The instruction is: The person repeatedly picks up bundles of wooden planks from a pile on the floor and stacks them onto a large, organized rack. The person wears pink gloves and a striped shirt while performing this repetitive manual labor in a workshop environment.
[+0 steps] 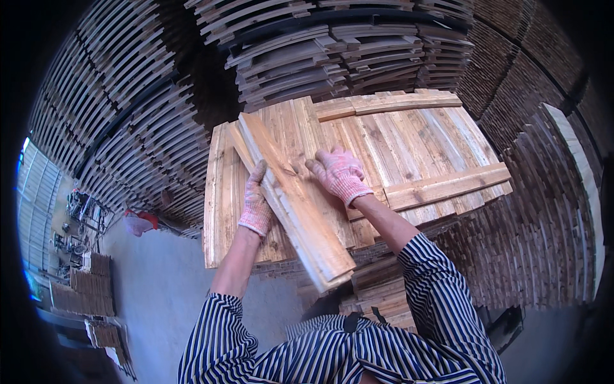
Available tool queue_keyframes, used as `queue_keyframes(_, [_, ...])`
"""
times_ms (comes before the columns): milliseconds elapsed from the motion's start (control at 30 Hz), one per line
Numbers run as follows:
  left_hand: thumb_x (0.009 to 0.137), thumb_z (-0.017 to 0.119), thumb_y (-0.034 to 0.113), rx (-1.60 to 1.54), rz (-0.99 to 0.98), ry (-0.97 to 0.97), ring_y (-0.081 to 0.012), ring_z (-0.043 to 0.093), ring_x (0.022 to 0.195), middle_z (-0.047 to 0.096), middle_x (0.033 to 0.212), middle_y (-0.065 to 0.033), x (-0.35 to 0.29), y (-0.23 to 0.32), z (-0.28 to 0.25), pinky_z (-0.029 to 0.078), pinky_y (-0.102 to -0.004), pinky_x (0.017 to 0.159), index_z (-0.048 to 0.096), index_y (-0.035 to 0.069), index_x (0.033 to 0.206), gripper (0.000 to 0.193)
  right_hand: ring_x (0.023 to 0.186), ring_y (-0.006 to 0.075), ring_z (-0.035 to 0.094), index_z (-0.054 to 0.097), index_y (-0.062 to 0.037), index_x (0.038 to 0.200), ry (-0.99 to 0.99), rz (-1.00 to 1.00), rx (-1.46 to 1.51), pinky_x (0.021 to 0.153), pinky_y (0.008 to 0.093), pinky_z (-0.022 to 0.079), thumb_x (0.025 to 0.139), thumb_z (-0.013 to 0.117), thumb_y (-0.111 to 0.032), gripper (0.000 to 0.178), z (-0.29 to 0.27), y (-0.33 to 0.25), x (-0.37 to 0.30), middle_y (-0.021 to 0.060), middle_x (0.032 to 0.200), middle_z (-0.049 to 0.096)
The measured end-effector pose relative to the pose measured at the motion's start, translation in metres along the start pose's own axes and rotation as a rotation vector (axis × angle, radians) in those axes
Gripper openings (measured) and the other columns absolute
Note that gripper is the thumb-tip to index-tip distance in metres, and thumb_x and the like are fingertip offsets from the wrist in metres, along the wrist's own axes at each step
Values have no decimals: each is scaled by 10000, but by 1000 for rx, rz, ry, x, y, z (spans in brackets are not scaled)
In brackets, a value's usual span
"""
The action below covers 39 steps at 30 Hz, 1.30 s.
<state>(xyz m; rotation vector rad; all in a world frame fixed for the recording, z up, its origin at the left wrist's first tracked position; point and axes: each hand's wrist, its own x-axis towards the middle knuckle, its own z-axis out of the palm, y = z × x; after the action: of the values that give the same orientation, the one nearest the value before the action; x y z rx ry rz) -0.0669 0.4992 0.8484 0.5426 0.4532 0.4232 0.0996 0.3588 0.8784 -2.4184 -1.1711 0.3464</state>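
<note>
My left hand (256, 208), in a pinkish work glove, grips the left edge of a wooden plank (288, 185). A second plank shows beneath it, and the two lie slanted, their near ends jutting past the front of the stack. Just right of them my right hand (339, 174), gloved alike, lies with its fingers apart over a layer of narrow boards (409, 141) set side by side. It appears to rest on that layer; its fingertips come close to the plank's right edge. The underside of my left hand's grip is hidden.
Crosswise strips lie on the layer, one along the far edge (396, 104) and one nearer me (448, 187). Tall stacks of boards rise at the left (128, 128), back (288, 64) and right (524, 237). Concrete floor (160, 288) shows at left, with smaller board piles (83, 288).
</note>
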Motion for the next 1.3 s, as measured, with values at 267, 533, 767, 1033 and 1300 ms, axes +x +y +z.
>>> queue_keyframes(267, [941,693,313,98,56,-89,-316,706,1023,704,1143,-157,38,-8,37,600,-469,915,611,0,1274,465,1395,384,471,248,-67,1610,-98,-19,509,1153,433,380,846,623,-726,1077,-22,-10,-30,273,1524,439])
queue_keyframes(533, [942,633,449,43,-165,-153,-429,683,1061,664,1166,-294,57,-25,55,577,-538,937,588,-115,1224,632,1141,423,622,434,-96,1451,111,208,48,990,525,497,925,582,-589,736,-7,76,27,300,1275,577])
queue_keyframes(767, [955,672,414,58,-20,-143,-385,689,1047,681,1161,-241,79,-9,40,583,-506,932,572,-55,1281,580,1263,411,564,439,-83,1509,-60,109,47,1079,482,446,931,486,-704,849,-47,0,-10,281,1348,571])
queue_keyframes(1033, [947,704,390,35,-106,-240,-325,634,1180,636,1299,-165,125,-48,68,546,-477,1010,519,30,1405,611,1408,357,460,303,-25,1581,19,66,427,1155,388,377,825,711,-639,1056,-45,39,-3,266,1520,459])
queue_keyframes(1300, [890,737,491,76,-147,-223,-334,657,1109,658,1146,-147,119,-41,71,568,-511,965,553,38,1304,641,1134,366,627,602,-133,1394,158,220,256,1029,426,494,837,713,-463,657,-66,75,5,236,1285,606])
